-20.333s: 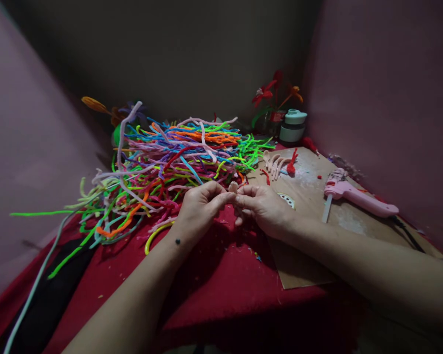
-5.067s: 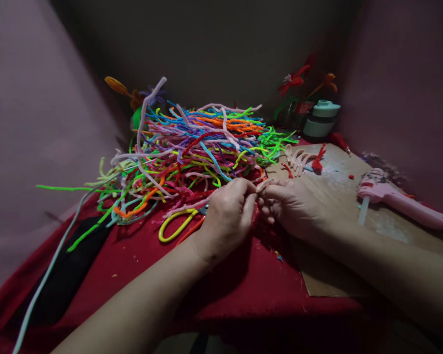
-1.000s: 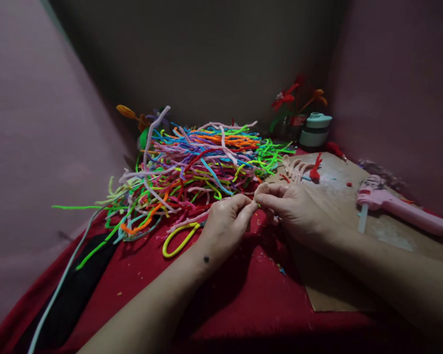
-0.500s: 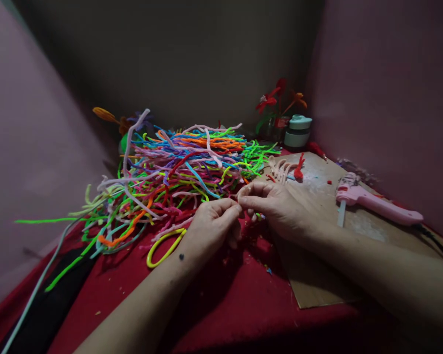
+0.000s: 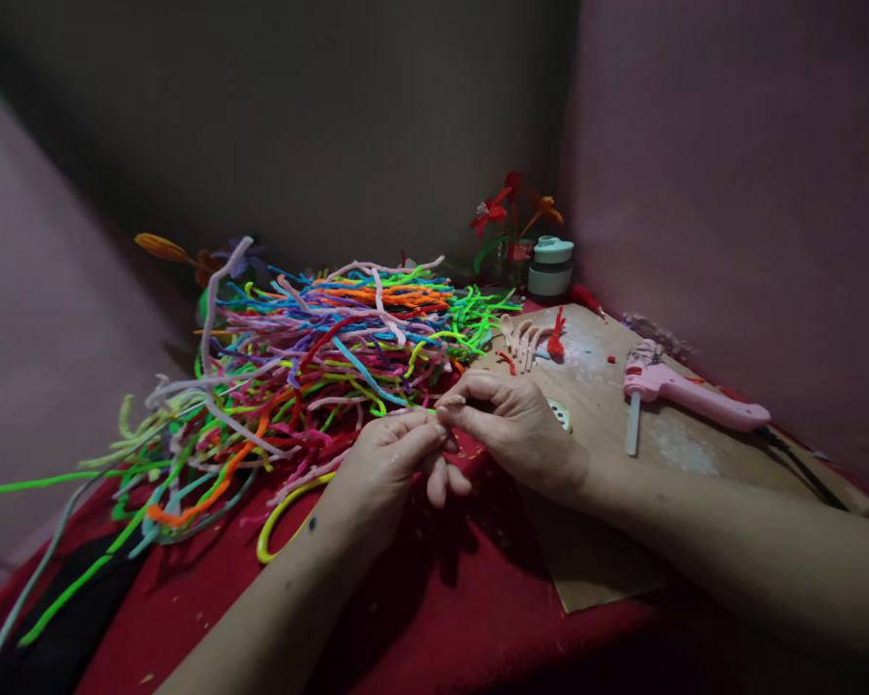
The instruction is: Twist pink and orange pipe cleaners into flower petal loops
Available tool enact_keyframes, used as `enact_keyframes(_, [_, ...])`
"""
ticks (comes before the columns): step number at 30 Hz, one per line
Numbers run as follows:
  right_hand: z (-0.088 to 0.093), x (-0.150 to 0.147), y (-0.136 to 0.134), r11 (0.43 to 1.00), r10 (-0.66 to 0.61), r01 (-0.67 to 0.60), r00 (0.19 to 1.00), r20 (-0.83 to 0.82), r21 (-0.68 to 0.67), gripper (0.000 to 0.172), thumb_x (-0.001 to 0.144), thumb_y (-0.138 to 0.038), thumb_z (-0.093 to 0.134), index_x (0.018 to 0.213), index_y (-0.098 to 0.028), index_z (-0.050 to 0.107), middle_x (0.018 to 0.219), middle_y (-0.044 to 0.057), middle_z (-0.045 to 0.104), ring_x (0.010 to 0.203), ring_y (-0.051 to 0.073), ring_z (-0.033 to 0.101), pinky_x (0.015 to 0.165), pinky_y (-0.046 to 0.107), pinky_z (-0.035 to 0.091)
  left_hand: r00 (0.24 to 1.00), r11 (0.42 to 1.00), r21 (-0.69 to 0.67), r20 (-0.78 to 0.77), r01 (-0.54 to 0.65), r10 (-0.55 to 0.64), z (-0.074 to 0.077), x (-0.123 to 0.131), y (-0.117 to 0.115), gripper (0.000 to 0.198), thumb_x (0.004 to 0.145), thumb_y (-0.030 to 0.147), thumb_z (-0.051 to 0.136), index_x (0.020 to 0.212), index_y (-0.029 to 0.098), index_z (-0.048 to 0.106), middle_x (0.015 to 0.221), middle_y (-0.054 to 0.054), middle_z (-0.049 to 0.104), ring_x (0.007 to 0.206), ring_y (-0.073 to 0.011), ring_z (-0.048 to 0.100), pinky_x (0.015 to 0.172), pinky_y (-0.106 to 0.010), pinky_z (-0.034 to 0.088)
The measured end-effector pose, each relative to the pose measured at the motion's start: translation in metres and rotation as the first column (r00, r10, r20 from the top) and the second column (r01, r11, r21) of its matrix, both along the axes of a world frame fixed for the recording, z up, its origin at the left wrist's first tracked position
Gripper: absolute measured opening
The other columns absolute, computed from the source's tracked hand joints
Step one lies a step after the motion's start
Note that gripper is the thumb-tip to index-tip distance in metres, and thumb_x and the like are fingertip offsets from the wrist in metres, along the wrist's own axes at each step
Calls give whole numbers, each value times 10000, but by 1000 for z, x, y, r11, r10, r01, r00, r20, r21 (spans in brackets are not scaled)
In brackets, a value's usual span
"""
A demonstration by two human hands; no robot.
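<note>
My left hand [image 5: 398,454] and my right hand [image 5: 518,425] meet fingertip to fingertip above the red cloth [image 5: 275,608]. Both are closed in a pinch, thumb against index finger. What they pinch is small and mostly hidden, and I cannot make it out. The lower fingers of my left hand hang loosely curled. Just beyond the hands lies a big tangled pile of coloured pipe cleaners [image 5: 348,338]. A yellow loop [image 5: 267,536] shows beside my left wrist, partly covered by the forearm.
On the right, a pink hot glue gun [image 5: 702,394] with a cord rests on a cardboard sheet [image 5: 594,569]. Pale curled pieces [image 5: 525,340] and a red piece [image 5: 557,333] lie at its far edge. Behind stand a lidded cup [image 5: 550,265] and red flowers [image 5: 490,212].
The view has shifted, so the scene sits further left. My hands stay together in their pinch, while the lower fingers of my left hand show more. A pale holed piece now shows behind my right hand.
</note>
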State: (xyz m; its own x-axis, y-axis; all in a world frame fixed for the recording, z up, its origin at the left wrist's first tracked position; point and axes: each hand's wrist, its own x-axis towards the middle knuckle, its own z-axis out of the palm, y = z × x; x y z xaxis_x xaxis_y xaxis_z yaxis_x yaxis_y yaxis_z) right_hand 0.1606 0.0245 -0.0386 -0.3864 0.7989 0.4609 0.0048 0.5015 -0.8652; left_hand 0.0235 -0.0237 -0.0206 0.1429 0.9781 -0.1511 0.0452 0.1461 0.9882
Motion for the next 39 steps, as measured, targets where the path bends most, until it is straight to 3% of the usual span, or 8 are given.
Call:
enact_keyframes(3, [-2, -1, 2, 999, 36, -36, 999, -26, -8, 108, 801, -196, 577, 801, -182, 684, 801, 18, 665, 765, 126, 602, 731, 268, 453, 1000, 1000, -22, 12, 15, -15, -2, -3, 2, 326, 817, 238, 487, 508, 150, 543, 397, -18, 551, 476, -129, 588, 563, -218, 418])
enact_keyframes(11, [-4, 0, 2, 999, 42, -42, 999, -12, -12, 148, 812, -191, 562, 733, -178, 687, 734, 8, 643, 711, 114, 585, 704, 256, 444, 989, 996, -88, 146, 20, -7, -14, -5, 7, 345, 826, 277, 512, 511, 138, 536, 348, -2, 504, 437, -119, 568, 552, -214, 413])
enact_keyframes(15, [2, 0, 2, 990, 32, -43, 996, -86, -131, 133, 805, -211, 569, 758, -166, 685, 700, 9, 631, 671, 111, 569, 679, 259, 448, 980, 994, -106, 197, 41, -19, -15, -8, 7, 247, 799, 309, 584, 623, 136, 585, 440, 0, 564, 521, -129, 596, 588, -221, 418])
enact_keyframes(18, [5, -1, 3, 941, 56, -113, 981, -183, -318, 90, 776, -215, 600, 774, -152, 665, 666, -8, 608, 586, 83, 536, 605, 232, 445, 983, 994, -110, 184, 14, 6, -14, -10, 8, 205, 780, 301, 610, 659, 135, 613, 477, 3, 575, 564, -133, 597, 626, -234, 423])
enact_keyframes(21, [2, -3, 5, 841, 124, -248, 953, -275, -481, 132, 712, -259, 671, 764, -143, 636, 659, -14, 605, 516, 68, 528, 518, 211, 424, 989, 998, -61, 143, -35, 43, -13, -10, 10, 269, 781, 290, 601, 565, 130, 596, 479, -6, 564, 570, -133, 587, 668, -245, 426])
enact_keyframes(25, [-5, -6, 8, 726, 195, -379, 914, -357, -574, 259, 689, -381, 685, 713, -138, 599, 534, -17, 575, 404, 81, 500, 420, 217, 393, 989, 999, -35, 145, -4, 9, -14, -9, 10, 306, 794, 314, 577, 555, 126, 598, 567, -45, 611, 618, -148, 585, 704, -268, 431])
enact_keyframes(31, [-7, -6, 13, 672, 163, -382, 912, -376, -634, 273, 687, -382, 689, 666, -146, 552, 496, -41, 525, 405, 78, 486, 415, 208, 361, 993, 999, -51, 120, 5, 1, -17, -9, 9, 206, 805, 320, 570, 768, 129, 636, 695, -41, 622, 614, -116, 537, 613, -237, 405])
enact_keyframes(39, [-8, -5, 11, 634, 100, -345, 924, -369, -693, 233, 645, -298, 721, 700, -148, 551, 550, -47, 520, 456, 59, 423, 447, 204, 291, 980, 990, -136, 186, -45, 71, -14, -7, 9, 196, 733, 310, 645, 690, 130, 584, 498, 60, 388, 420, -38, 282, 422, -196, 213])
